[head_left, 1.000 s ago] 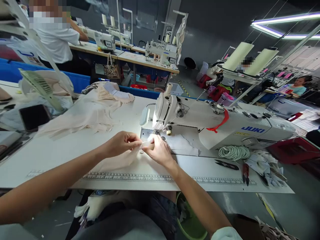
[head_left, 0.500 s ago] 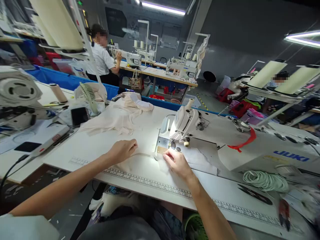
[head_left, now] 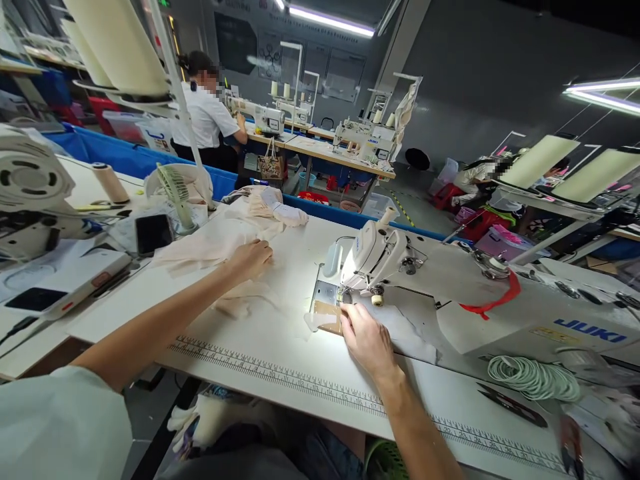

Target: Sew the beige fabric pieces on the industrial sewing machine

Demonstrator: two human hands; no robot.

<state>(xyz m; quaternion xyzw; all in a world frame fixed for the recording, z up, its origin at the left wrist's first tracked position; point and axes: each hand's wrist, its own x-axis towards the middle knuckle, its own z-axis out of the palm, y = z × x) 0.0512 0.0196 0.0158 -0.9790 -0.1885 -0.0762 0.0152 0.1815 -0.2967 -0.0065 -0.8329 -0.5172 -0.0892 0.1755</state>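
My left hand (head_left: 253,259) is closed, its fingertips pinched on thin beige fabric (head_left: 240,301) that trails on the table below the wrist. Close behind that hand lies a pale fabric pile (head_left: 193,253). At the sewing machine (head_left: 373,257), my right hand (head_left: 369,339) rests beside the needle plate (head_left: 326,292). Its fingers are bent and held together near the presser foot; what they hold, if anything, is hidden. A tan plate (head_left: 327,316) lies just left of these fingertips, with a small translucent piece (head_left: 311,323) at its edge.
A printed ruler (head_left: 300,379) runs along the front table edge. To the right lie a coil of pale green cord (head_left: 533,377), a dark flat tool (head_left: 513,404) and red-handled snips (head_left: 571,443). On the left are a phone (head_left: 153,233) and small fan (head_left: 175,197). A co-worker (head_left: 207,117) sits beyond.
My left hand has moved away from me toward the fabric pile, and the beige fabric has shifted left from between my hands. My right hand has moved slightly right, uncovering the tan plate.
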